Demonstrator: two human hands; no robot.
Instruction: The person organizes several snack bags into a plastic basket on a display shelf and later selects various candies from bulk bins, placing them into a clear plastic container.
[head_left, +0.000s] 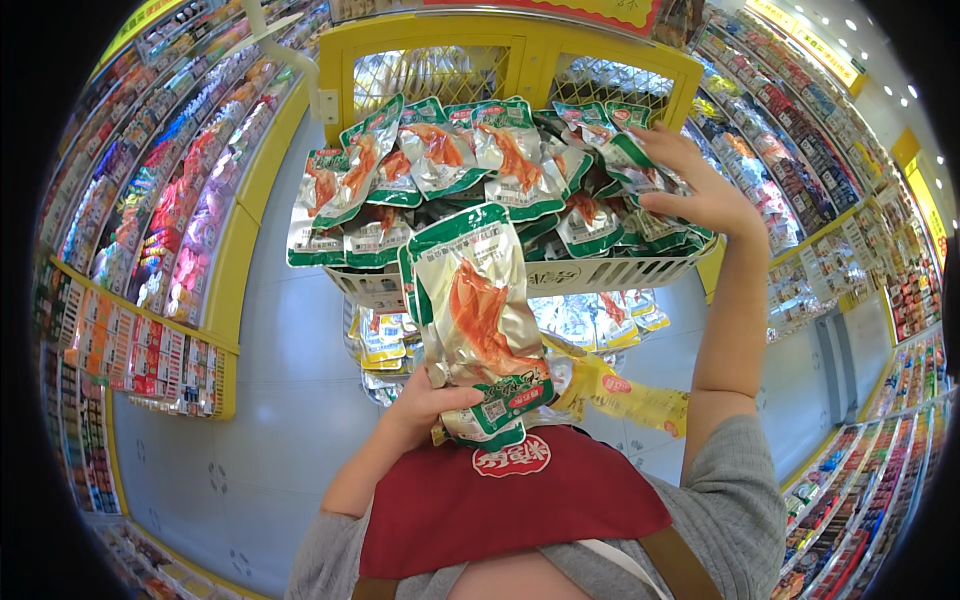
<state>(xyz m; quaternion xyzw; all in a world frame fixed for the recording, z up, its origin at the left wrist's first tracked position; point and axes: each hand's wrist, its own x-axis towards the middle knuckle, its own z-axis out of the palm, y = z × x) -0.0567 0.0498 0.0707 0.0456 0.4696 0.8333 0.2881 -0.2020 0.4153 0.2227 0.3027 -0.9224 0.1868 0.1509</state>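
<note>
My left hand (430, 411) grips the lower end of a small stack of silver-and-green foil food packets (480, 315), held in front of my chest. The top one pictures a reddish-brown piece of meat. At the right end of a white plastic basket (600, 274), my right hand (694, 184) touches a tilted foil packet (630, 161), thumb and fingers apart on either side of it. Whether it grips that packet is unclear. Similar foil packets (439, 150) fill the basket, some upright in overlapping rows and others lying at angles.
Behind the basket stands a yellow metal frame (525, 60) with mesh windows. Lower baskets hold yellow-edged packets (386, 337). A yellow printed strip (630, 394) hangs near my right arm. Stocked shelves (180, 202) line both sides of the tiled floor (292, 420).
</note>
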